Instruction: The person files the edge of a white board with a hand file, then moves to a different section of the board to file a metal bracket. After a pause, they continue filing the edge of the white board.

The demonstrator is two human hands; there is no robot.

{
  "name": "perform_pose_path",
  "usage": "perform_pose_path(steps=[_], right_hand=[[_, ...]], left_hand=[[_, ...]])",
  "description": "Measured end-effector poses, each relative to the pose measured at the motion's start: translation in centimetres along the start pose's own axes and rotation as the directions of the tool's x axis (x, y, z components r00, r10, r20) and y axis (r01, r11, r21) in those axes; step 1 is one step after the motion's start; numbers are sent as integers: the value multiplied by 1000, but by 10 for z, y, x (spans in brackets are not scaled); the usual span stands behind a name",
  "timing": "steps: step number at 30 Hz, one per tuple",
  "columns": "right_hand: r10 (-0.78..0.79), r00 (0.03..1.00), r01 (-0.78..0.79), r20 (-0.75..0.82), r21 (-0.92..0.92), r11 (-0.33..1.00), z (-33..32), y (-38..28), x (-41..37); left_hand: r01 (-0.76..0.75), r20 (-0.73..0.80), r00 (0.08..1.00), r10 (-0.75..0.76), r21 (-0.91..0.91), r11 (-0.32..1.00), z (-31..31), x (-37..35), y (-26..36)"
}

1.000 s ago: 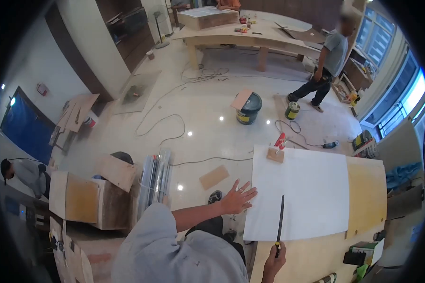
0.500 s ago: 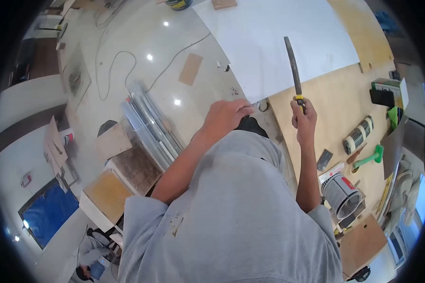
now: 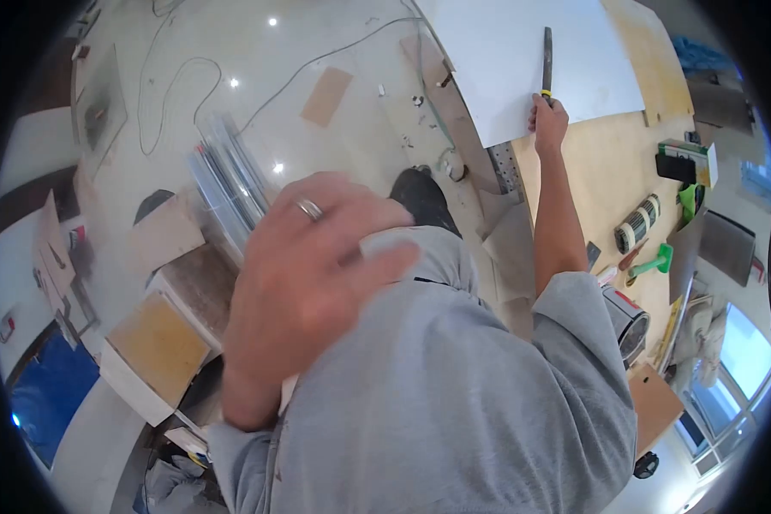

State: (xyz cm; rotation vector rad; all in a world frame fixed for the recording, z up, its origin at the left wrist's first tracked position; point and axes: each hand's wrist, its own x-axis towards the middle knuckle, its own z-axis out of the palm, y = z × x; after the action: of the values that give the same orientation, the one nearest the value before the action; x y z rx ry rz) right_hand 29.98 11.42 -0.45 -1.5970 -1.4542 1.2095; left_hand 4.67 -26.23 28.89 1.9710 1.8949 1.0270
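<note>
My right hand (image 3: 548, 125) is closed round the handle of a file (image 3: 547, 60), over the white sheet (image 3: 497, 73) on the table. The file's long dark blade points away from me, and a yellow band shows at the handle's front end. Close to the camera, my left hand (image 3: 313, 265) is raised in front of my body, somewhat blurred. Its thumb stands apart from the loosely bent fingers, a ring is on one finger, and nothing shows in it.
On the wooden table (image 3: 587, 193) to the right lie a green hammer (image 3: 651, 265), a rolled dark bundle (image 3: 637, 224) and a tin can (image 3: 630, 324). Long wrapped strips (image 3: 231, 176) and cartons stand left. A cable (image 3: 317, 62) crosses the floor.
My left hand has risen toward the camera, away from my waist. My right hand has reached farther forward with the file, over the white sheet. The view has shifted.
</note>
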Motion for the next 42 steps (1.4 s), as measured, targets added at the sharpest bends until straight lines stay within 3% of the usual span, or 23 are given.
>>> perform_pose_path(steps=[4,8,12,15,18,21,23,28,31,34,40,42], right_hand=[[30,998,-28,60,-28,999,-3,1,6],[74,997,-72,33,-43,996,0,-3,2],[25,1000,-25,-5,-123,992,6,-9,-3],[-7,999,-5,-38,-309,951,6,-7,-1],[30,992,-79,-121,-420,904,10,-10,-1],[-22,983,-88,-182,-573,815,11,2,7],[13,983,-111,-183,-539,835,14,-7,2],[58,973,-171,-224,-525,834,22,-30,-6],[79,965,-204,-250,-526,826,26,-36,-7],[81,966,-204,-247,-528,824,29,-40,-8],[63,957,-223,-282,-581,783,26,-29,-18],[34,955,-218,-296,-616,757,31,-17,-6]], left_hand=[[-249,39,966,256,-124,960,-39,23,30],[-386,75,903,422,-285,877,-47,39,36],[-413,108,861,498,-424,806,-46,62,25],[-403,129,840,527,-502,765,-40,96,11],[-338,215,840,497,-509,792,-15,136,-20],[-156,405,872,276,-304,940,55,161,-97],[-225,444,874,196,13,974,108,164,-170],[-126,433,901,31,192,973,154,209,-286],[-119,356,934,-15,352,928,178,246,-316],[-280,443,897,-7,580,765,204,257,-346],[-298,412,908,78,502,812,239,215,-322],[-332,446,894,33,613,717,247,209,-308]])
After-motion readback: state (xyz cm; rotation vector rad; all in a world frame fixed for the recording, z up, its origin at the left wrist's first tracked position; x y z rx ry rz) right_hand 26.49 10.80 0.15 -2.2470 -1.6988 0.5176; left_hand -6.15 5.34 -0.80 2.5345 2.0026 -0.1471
